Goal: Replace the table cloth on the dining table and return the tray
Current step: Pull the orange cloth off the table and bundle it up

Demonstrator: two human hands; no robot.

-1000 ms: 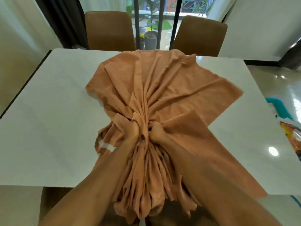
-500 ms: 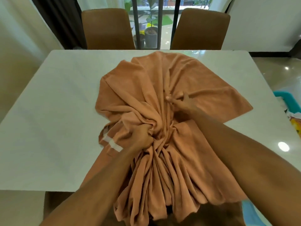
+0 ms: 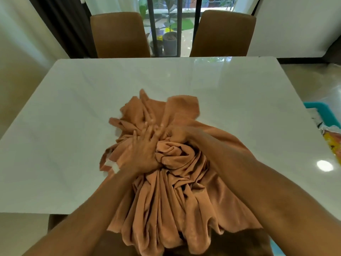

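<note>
The orange table cloth [image 3: 177,191] lies bunched in a heap on the near middle of the white dining table [image 3: 73,126], and its lower part hangs over the near edge. My left hand [image 3: 145,148] lies on top of the heap with its fingers stretched forward over the folds. Just to its right, my right hand [image 3: 178,134] grips a gathered fold in a fist. A white label [image 3: 113,166] shows at the cloth's left edge. A teal tray-like thing [image 3: 313,107] peeks in at the right edge.
Two brown chairs [image 3: 120,34] [image 3: 223,34] stand at the far side of the table. Behind them is a barred window with potted plants [image 3: 169,39]. Colourful packaging [image 3: 332,141] lies beyond the table's right edge. A dark curtain hangs at the far left.
The spread cloth has been pulled toward me into a tight heap, baring the far half of the table. My right hand drew back with a fold; my left hand opened and reached forward.
</note>
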